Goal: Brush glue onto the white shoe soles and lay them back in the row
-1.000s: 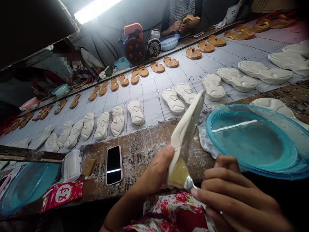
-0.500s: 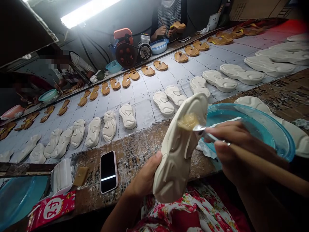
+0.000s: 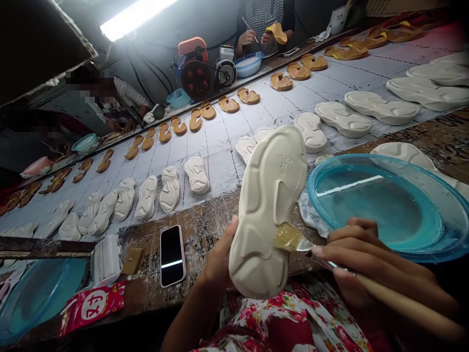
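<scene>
My left hand [image 3: 220, 259] grips a cream-white shoe sole [image 3: 252, 230] by its left edge, its moulded face turned toward me; most of the fingers are hidden behind it. Small raised marks show near its upper end. In my right hand [image 3: 384, 269] is a flat paintbrush [image 3: 293, 240] with a metal ferrule and a long wooden handle. Its pale bristles touch the sole's right side, below the middle. Just right of the sole stands a clear blue basin [image 3: 439, 244] with liquid in it, and a crumpled white sheet [image 3: 311, 215] lies against its left rim.
A white belt [image 3: 227, 142] carries rows of white soles [image 3: 198, 176] and tan uppers [image 3: 229, 104]. A phone [image 3: 172, 256], a red packet [image 3: 93, 305] and a white box [image 3: 106, 259] lie on the near ledge. Co-workers sit across the belt, beside a machine [image 3: 198, 73].
The brush has moved from the sole's upper part down to its lower right side. The sole is now more upright and turned to face me. My view has shifted slightly.
</scene>
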### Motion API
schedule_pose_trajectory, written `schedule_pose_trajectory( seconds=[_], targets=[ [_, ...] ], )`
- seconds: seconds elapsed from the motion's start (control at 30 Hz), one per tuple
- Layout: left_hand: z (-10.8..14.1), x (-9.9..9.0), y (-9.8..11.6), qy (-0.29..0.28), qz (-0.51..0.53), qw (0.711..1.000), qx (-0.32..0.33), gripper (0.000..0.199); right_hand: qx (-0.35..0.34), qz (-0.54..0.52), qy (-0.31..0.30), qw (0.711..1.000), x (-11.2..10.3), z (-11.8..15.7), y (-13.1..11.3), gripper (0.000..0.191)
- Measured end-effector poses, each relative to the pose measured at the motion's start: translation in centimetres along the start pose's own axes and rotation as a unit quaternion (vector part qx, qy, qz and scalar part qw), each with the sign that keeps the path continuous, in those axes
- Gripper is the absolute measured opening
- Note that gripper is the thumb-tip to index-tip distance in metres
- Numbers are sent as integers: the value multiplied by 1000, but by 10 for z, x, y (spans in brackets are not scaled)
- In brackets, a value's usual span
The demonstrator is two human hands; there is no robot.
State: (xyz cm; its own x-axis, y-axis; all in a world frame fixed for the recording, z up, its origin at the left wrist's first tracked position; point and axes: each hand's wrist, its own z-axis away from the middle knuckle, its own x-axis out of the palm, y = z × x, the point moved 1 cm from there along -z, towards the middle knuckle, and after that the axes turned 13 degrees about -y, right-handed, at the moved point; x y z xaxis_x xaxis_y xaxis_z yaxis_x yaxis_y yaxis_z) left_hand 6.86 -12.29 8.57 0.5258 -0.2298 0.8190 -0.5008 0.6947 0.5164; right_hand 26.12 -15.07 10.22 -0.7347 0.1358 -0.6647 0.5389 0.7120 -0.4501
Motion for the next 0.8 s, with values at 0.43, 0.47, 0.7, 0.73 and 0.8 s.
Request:
schedule_pose_trajectory(
  seconds=[0.43, 0.47, 0.7, 0.73, 0.8],
  targets=[
    [-20, 6, 4, 66, -13, 991, 118, 64, -58, 10, -47, 997, 9, 6, -6, 12],
    [-21, 6, 5, 75, -7, 990, 122, 64, -69, 1, -61, 996, 9, 7, -6, 12],
    [-27, 6, -8, 83, -71, 985, 132, 53, -17, -47, 16, 999, 11, -3, -4, 13],
    [-29, 5, -10, 87, -70, 984, 140, 54, -23, -43, 16, 999, 16, -4, -5, 13],
    [-34, 1, -8, 107, -42, 981, 159, 57, -37, -44, 25, 998, 28, -1, -7, 11]
  ],
)
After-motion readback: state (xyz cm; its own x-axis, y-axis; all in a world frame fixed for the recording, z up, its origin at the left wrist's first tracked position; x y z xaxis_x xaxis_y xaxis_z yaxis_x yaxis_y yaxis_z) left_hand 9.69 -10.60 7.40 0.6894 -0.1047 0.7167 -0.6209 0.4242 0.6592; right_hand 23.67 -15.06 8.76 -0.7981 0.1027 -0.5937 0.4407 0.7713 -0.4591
